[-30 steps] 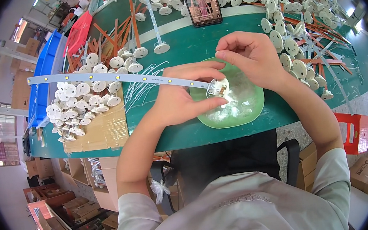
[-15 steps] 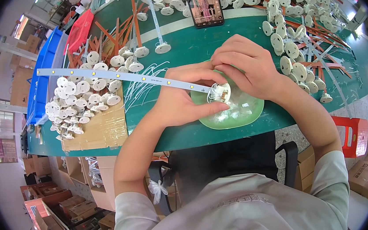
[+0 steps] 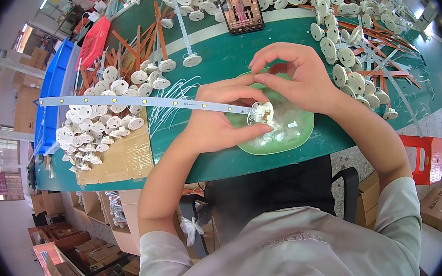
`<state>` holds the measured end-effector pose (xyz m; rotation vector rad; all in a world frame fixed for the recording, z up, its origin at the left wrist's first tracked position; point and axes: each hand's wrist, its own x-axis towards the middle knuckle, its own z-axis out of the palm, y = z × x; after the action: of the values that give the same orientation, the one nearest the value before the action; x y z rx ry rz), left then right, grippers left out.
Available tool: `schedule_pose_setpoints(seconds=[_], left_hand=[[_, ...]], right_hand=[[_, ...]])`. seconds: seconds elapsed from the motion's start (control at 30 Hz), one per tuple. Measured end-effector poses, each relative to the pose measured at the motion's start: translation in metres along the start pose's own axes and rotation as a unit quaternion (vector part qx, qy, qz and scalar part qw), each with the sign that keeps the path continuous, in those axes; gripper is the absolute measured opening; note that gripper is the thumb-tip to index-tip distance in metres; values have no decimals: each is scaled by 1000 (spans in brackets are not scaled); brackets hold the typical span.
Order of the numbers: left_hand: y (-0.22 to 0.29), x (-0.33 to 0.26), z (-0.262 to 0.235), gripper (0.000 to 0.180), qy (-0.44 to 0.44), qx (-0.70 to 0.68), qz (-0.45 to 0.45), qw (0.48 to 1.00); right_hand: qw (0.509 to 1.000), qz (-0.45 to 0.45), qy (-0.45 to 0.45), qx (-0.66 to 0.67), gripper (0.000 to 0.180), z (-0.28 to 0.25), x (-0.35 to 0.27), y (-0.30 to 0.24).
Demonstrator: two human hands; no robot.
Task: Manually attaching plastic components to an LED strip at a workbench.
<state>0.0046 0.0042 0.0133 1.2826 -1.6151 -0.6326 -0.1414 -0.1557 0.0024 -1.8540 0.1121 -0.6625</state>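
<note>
My left hand (image 3: 218, 119) pinches a small white round cap (image 3: 261, 114) fixed to the end of a long white strip dotted with yellow chips (image 3: 122, 102). The strip runs out to the left over the green table (image 3: 218, 162). My right hand (image 3: 300, 74) hovers just above the cap, thumb and forefinger pinched together at its top. Both hands work over a pale green dish (image 3: 300, 133) holding small clear parts.
A heap of white round caps (image 3: 95, 129) lies on cardboard (image 3: 122, 161) at the left. More caps and orange strips (image 3: 361, 44) cover the right and far side. A phone (image 3: 239, 3) lies at the back. Blue and red bins (image 3: 66, 73) stand at far left.
Both hands stay at the cap over the dish. The strip's far end has tilted slightly lower on the left, and my right fingers have shifted a little at the cap.
</note>
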Motion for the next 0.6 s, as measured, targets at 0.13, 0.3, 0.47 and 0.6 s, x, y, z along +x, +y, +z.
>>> schedule_pose_setpoints(seconds=[0.13,0.3,0.47,0.6], left_hand=[[-1,0,-1,36,7,-11,-22,1000],[-4,-1,0,36,31,8,-26,999],[-6,-2,2,35,53,7,-49,997],[-7,-4,2,35,62,15,-61,996]], right_hand=[[996,-22,38,-80,12,0,-1,-2],[988,-86,9,-126,13,-3,0,-2],[992,-80,-4,-102,15,-2,-1,-1],[997,-32,-13,-66,17,0,-2,-2]])
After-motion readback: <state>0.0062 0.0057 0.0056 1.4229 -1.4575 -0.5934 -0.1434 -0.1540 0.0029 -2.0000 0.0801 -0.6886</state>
